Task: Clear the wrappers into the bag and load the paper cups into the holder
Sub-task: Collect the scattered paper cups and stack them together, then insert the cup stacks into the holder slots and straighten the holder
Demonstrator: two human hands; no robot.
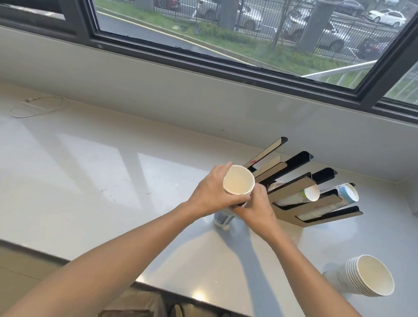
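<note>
A tall stack of paper cups [238, 183] stands on the white counter, its open mouth facing me. My left hand [210, 192] wraps around the stack from the left. My right hand [258, 205] grips it from the right, lower down. Just right of my hands stands the cardboard-and-black cup holder [321, 208], with slanted slots. Two of its slots hold stacks of cups [311, 192] lying mouth-up toward me. A short stack of wider paper cups [366, 275] lies on its side at the counter's near right.
A bag [132, 309] sits on the floor below the counter's front edge. A thin white cable [38, 105] lies at the far left of the counter [94, 164]. The window sill wall runs along the back.
</note>
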